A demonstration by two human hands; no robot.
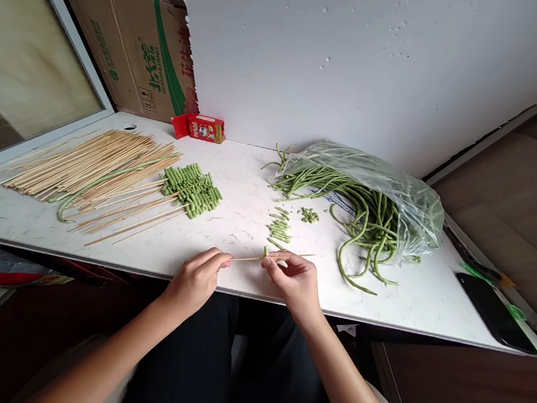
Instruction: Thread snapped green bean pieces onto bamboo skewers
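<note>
My left hand (197, 279) pinches a thin wooden skewer (245, 259) near the table's front edge. On that skewer is a short green bean piece (266, 252), held by the fingers of my right hand (294, 281); the skewer's tip sticks out beyond them to the right. Cut bean pieces (279, 229) lie in a short column just above my right hand. Left of centre, skewers threaded with bean pieces (192, 189) lie side by side. Beyond them to the left spreads a big pile of bare skewers (88, 165), with a long bean across it.
Long beans (369, 206) spill from a clear plastic bag (422, 212) on the right. Small bean ends (309, 215) lie at centre. A red box (206, 128) and cardboard (125, 49) are at the back. A black phone (496, 311) rests at the right edge.
</note>
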